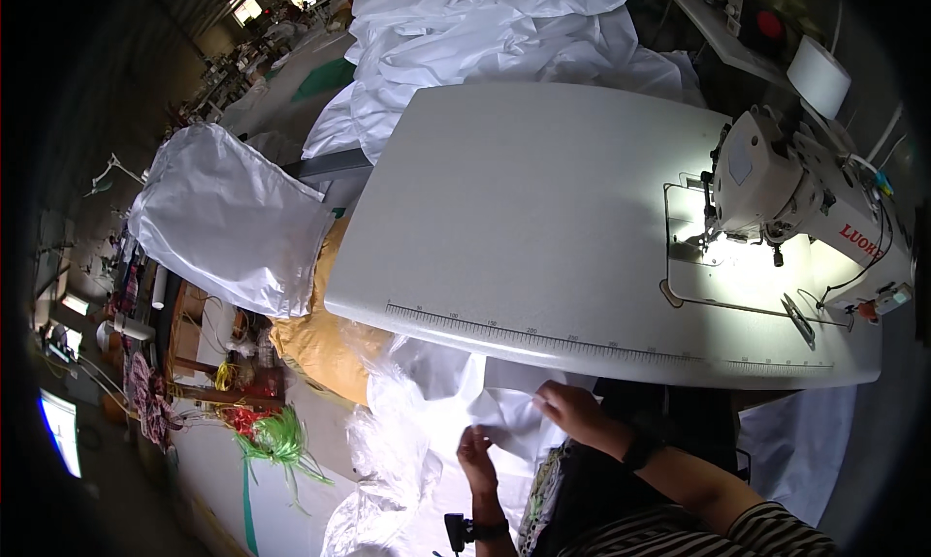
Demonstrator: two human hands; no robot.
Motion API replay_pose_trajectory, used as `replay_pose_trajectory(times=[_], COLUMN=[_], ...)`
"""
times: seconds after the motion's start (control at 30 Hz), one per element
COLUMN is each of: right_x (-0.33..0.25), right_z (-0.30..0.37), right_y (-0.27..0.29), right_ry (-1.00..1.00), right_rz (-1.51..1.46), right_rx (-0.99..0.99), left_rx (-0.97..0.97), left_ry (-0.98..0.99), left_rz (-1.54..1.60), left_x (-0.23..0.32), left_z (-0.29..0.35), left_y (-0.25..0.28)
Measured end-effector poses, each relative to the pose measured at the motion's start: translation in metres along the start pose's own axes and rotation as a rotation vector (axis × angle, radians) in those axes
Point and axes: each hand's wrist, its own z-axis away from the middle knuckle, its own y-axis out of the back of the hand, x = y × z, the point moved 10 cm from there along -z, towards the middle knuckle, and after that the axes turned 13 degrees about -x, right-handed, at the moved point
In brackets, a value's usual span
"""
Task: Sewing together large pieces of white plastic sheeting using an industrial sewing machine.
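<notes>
White fabric (514,412) hangs below the near edge of a white sewing table (524,198), over my lap. My right hand (579,416) is closed, its fingers pinching the fabric near its upper edge just under the table. Lower and to the left, my left hand (477,457) has its fingers curled together on the same fabric. The fingertips of both hands are partly hidden. On the table's right side stands a white sewing machine (776,189) with its lamp lit over the needle area; neither hand touches it.
Small metal thread snips (799,320) lie by the machine. A heap of white fabric (504,43) rises behind the table. To the left are a stuffed white sack (233,222), a yellow sack (335,349) and green plastic strips (281,441). A thread cone (819,77) stands at far right.
</notes>
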Motion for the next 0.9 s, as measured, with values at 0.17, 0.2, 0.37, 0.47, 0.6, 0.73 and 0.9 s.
replay_pose_trajectory(times=[0.17,0.2,0.37,0.47,0.6,0.73,0.9], right_x=[0.068,0.075,0.056,0.036,0.065,0.070,0.099], right_z=[0.056,0.067,0.142,0.208,0.349,0.498,0.586], right_y=[0.019,0.012,0.045,0.069,0.111,0.084,0.005], right_ry=[-0.067,-0.167,-0.361,-0.389,-0.511,-0.753,-0.905], right_rz=[-0.713,-0.816,-0.767,-0.595,-0.922,-1.024,-1.146], right_rx=[0.295,0.250,0.325,0.330,0.821,1.148,1.215], left_rx=[0.258,0.220,0.234,0.282,0.461,0.529,0.558], left_ry=[-0.214,-0.215,-0.412,-0.416,-0.439,-0.609,-0.856], left_rz=[-0.017,-0.038,0.232,0.253,0.562,0.298,-0.400], left_x=[0.089,0.109,0.214,0.247,0.287,0.386,0.566], left_z=[-0.050,-0.068,-0.170,-0.217,-0.248,-0.260,-0.292], left_y=[0.093,0.103,0.141,0.157,0.229,0.292,0.155])
